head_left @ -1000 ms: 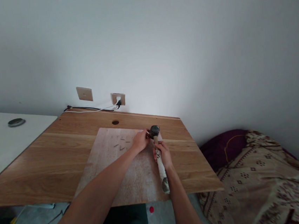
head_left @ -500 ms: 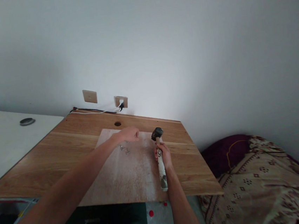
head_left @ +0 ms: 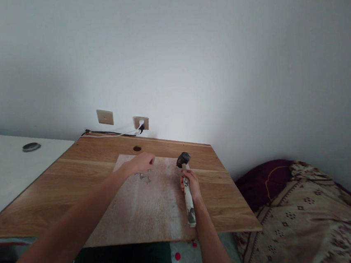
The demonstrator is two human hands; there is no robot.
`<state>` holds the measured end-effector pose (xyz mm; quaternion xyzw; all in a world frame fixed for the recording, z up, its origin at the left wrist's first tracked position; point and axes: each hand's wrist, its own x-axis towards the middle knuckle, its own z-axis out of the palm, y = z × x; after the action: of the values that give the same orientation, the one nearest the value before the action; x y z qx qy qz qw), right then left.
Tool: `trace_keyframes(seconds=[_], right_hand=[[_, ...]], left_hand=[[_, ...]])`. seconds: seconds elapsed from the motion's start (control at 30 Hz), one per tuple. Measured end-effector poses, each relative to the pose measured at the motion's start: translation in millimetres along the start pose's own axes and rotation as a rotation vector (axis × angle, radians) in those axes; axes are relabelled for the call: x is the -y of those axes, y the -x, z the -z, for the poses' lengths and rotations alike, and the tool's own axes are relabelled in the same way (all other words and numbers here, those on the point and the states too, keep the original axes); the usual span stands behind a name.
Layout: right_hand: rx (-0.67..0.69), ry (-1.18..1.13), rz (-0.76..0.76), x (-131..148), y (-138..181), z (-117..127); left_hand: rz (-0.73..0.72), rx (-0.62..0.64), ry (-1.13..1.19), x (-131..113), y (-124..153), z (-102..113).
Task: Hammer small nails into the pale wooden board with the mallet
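Note:
A hammer (head_left: pixel 189 204) with a dark head and a white, paint-worn handle is gripped in my right hand (head_left: pixel 193 183), near the head end. It is over the right side of a pale wooden board (head_left: pixel 143 217), head pointing away from me. My left hand (head_left: pixel 145 161) is closed above the far part of the board, fingertips bent down and turned away. What it holds, if anything, is too small to make out. Several loose nails (head_left: pixel 143 176) lie on the board just below that hand.
Under the board is a brown wooden tabletop (head_left: pixel 222 197) with a cable hole (head_left: pixel 137 148). Cables (head_left: pixel 110 134) run along the wall to a socket (head_left: pixel 141 123). A white table (head_left: pixel 5 172) with a dark ring (head_left: pixel 31 147) adjoins left; patterned bedding (head_left: pixel 299 223) lies right.
My left hand has moved left, nearer the loose nails, its fingers still closed. My right hand keeps its hold on the hammer with hardly any motion. The view has shifted slightly.

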<state>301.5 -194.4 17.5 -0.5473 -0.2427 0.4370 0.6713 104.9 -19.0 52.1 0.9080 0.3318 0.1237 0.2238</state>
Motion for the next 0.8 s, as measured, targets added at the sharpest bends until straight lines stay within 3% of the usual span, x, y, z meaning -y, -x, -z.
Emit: trace_keyframes(seconds=[0.13,0.3,0.8], right_hand=[[0.003,0.005,-0.009,1.2,0.0,-0.5],[0.018,0.008,-0.014,2.5,-1.8,-0.6],[0.059,0.016,-0.011,-0.9,-4.5,3.3]], left_hand=[[0.019,-0.136,0.170,-32.0,-19.2,-32.1],[0.118,-0.261,0.195,-55.2,-24.6,-69.0],[0.055,-0.476,0.230,-58.3,-13.2,-96.9]])
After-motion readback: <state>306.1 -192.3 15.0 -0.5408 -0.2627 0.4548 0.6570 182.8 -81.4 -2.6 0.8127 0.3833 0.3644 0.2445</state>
